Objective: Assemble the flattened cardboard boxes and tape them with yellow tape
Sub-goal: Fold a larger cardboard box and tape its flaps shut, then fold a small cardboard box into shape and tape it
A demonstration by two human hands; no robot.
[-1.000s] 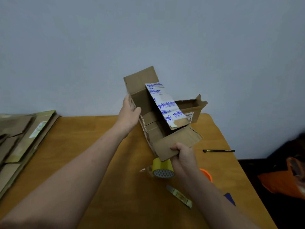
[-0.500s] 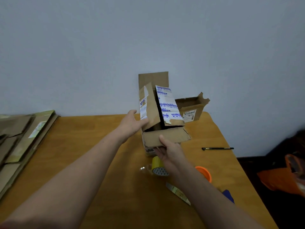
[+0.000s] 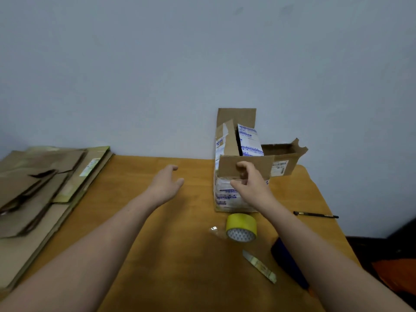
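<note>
Just behind the yellow tape roll [image 3: 241, 227] stands the cardboard box [image 3: 227, 194], flaps up. Up-left of the roll the left hand [image 3: 165, 185] hovers, fingers spread; the right hand [image 3: 249, 183] curls at the near flap [image 3: 227, 165], grip unclear. Light, bendy card, probably: take flap edges.

Box [image 3: 227, 194] upright on table [image 3: 157, 244], flaps raised; right hand [image 3: 252, 185] curled at front flap — grip unclear; left hand [image 3: 165, 185] relaxed, apart; tape roll [image 3: 241, 226] just beside.

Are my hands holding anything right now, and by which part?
The right hand appears to pinch the cardboard box by its near flap; the left hand holds nothing.
</note>
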